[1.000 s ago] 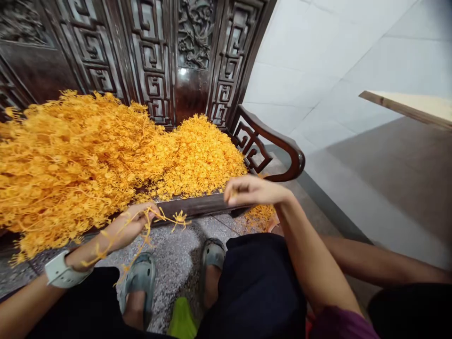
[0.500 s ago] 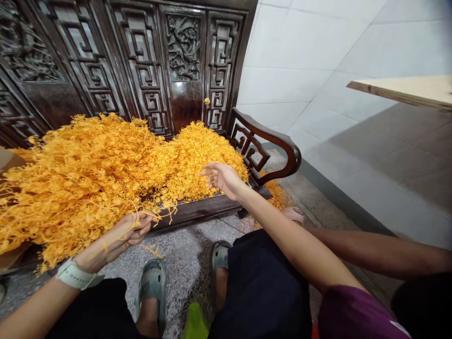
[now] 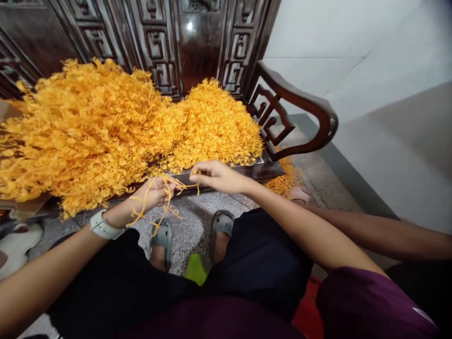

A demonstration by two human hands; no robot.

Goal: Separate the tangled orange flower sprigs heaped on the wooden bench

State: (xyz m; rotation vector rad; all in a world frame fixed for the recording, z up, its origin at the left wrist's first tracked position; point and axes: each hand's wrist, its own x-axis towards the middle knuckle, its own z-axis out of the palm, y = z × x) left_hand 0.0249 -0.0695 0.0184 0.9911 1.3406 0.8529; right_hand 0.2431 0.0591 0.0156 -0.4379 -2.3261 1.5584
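Orange stemmed heap [image 3: 81,136]: tangled, leggy pieces fill the left of the bench [image 3: 263,172] and spill over its front edge.
Left hand [image 3: 155,193]: in front of that edge, your fingers and thumb are closed on an orange sprig; grip it firmly near the fork so it does not slip or twist.
Orange sprig [image 3: 188,186]: it stretches between your two hands, loose branches hanging below the left one; best hold this span straight and bring a trailing branch clear before it snags.
Right hand [image 3: 222,176]: level with the front edge, its fingertips look pinched on the sprig's far end; draw along the stem rather than across it, with a short, even tug. What sits inside the pinch is mostly hidden.
Orange short-piece heap [image 3: 219,122]: finer bits are mounded toward the bench's right end, behind your right hand and touching the stemmed heap.
Floor bits [image 3: 286,176]: orange pieces lie below the bench's right front corner.
Carved armrest [image 3: 326,125]: it closes off the right end, so mind your elbow's swing.
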